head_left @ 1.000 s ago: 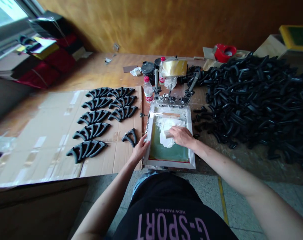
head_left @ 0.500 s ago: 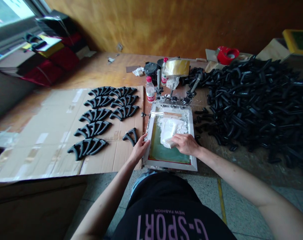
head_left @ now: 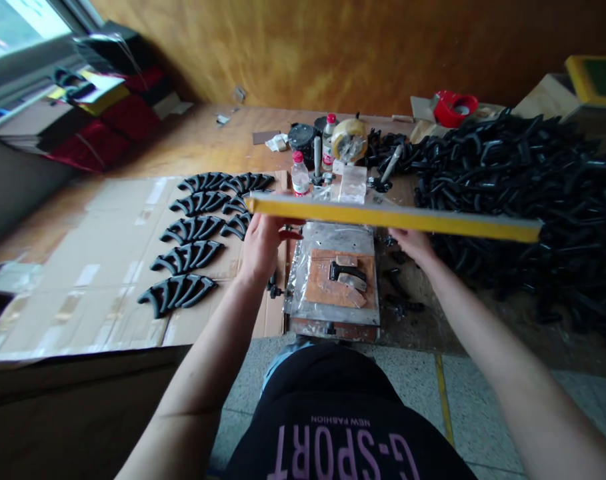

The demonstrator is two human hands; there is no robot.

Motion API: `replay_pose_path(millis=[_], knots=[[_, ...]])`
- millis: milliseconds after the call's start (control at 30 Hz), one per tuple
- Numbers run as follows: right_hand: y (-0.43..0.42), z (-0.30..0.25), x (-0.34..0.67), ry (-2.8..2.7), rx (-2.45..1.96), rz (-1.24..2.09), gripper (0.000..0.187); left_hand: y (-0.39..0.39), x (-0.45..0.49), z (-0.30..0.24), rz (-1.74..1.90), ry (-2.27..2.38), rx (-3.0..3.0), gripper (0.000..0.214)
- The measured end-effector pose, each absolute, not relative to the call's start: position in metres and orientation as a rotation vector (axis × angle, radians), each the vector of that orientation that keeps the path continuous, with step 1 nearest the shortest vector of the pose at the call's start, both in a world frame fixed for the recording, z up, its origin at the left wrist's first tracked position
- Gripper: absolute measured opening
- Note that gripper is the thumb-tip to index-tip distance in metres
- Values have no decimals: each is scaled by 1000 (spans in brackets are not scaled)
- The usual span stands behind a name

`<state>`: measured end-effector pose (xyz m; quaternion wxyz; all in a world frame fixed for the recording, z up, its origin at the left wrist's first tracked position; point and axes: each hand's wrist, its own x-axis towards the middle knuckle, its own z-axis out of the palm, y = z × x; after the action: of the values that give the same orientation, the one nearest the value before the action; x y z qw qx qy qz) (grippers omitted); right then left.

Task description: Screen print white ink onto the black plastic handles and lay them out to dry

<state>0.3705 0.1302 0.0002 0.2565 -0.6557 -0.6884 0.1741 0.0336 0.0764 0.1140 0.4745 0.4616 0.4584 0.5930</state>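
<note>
The printing screen frame is raised, seen nearly edge-on as a long yellow-sided bar (head_left: pixel 393 219) above the printing base (head_left: pixel 303 312). On the base, a curved black plastic handle (head_left: pixel 351 272) rests in a brown jig board (head_left: pixel 319 283). My left hand (head_left: pixel 265 243) is just below the bar's left end, fingers stretched toward the base and apart; a dark narrow shape shows by them. Beneath the bar, my right hand (head_left: pixel 413 245) reaches beside the base near loose black handles (head_left: pixel 397 283); its fingertips are partly hidden.
Rows of black handles (head_left: pixel 180 293) lie on flattened cardboard (head_left: pixel 103 267) at left. A large heap of them (head_left: pixel 513 173) covers the right. Behind the base stand two red-capped bottles (head_left: pixel 299 175), clamps (head_left: pixel 393 163) and a tape roll (head_left: pixel 350 140).
The frame has swung up off the base, exposing the handle in the jig. My right hand has left the white-coated screen and moved right; my left hand has moved up and left.
</note>
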Motion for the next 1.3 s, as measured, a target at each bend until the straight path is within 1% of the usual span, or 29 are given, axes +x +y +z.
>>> replay_pose_path(millis=[67, 167, 233, 300, 367, 467, 500, 533, 567, 600, 633, 667, 700, 767, 800, 833, 900, 967, 1067, 1167, 1233, 1267, 1300], knots=[[102, -25, 351, -2078, -1807, 579, 37, 90, 39, 121, 1444, 1084, 1119, 59], [66, -42, 309, -2362, -1840, 480, 23, 79, 50, 104, 1432, 1121, 1004, 62], [50, -37, 282, -2353, -1930, 436, 18, 51, 61, 77, 1191, 1165, 874, 64], [35, -26, 257, -2260, -1969, 439, 18, 16, 75, 46, 832, 1167, 721, 64], [21, -15, 238, -2250, -1777, 461, 17, -14, 83, 18, 712, 1144, 555, 58], [9, -7, 238, -2332, -1248, 697, 16, -32, 65, -8, 816, 1210, 423, 45], [10, -9, 251, -2306, -1184, 760, 17, -31, 49, -15, 858, 1279, 442, 43], [12, -12, 270, -2261, -1221, 776, 17, -29, 28, -21, 901, 1377, 484, 41], [17, -18, 294, -2193, -1358, 737, 18, -25, 4, -27, 935, 1486, 534, 40], [22, -27, 321, -2136, -1569, 620, 19, -21, -21, -35, 956, 1606, 576, 39], [27, -38, 347, -2123, -1786, 514, 21, -17, -45, -43, 936, 1732, 600, 38], [31, -50, 372, -2157, -1971, 492, 21, -14, -65, -52, 873, 1848, 607, 36], [34, -62, 392, -2218, -2093, 558, 22, -11, -81, -61, 782, 1939, 603, 35], [33, -83, 417, -2298, -2190, 693, 17, -5, -97, -80, 600, 2028, 608, 35], [32, -90, 421, -2294, -2215, 697, 12, -2, -97, -88, 540, 2037, 628, 35], [31, -93, 421, -2251, -2240, 638, 9, 2, -95, -94, 505, 2030, 656, 36], [30, -89, 411, -2070, -2299, 418, 12, 11, -86, -100, 455, 2004, 719, 40], [35, -75, 393, -1880, -2254, 308, 23, 20, -81, -96, 385, 1989, 773, 44], [44, -51, 357, -1881, -1881, 474, 32, 39, -83, -74, 285, 1966, 837, 44], [47, -37, 316, -2121, -1444, 602, 34, 67, -77, -32, 279, 1885, 943, 44], [45, -36, 293, -2304, -1349, 542, 37, 88, -59, 5, 438, 1762, 1058, 51], [44, -37, 285, -2388, -1360, 475, 37, 98, -47, 26, 578, 1674, 1119, 55], [42, -39, 279, -2459, -1392, 388, 36, 106, -33, 48, 814, 1544, 1177, 59]])
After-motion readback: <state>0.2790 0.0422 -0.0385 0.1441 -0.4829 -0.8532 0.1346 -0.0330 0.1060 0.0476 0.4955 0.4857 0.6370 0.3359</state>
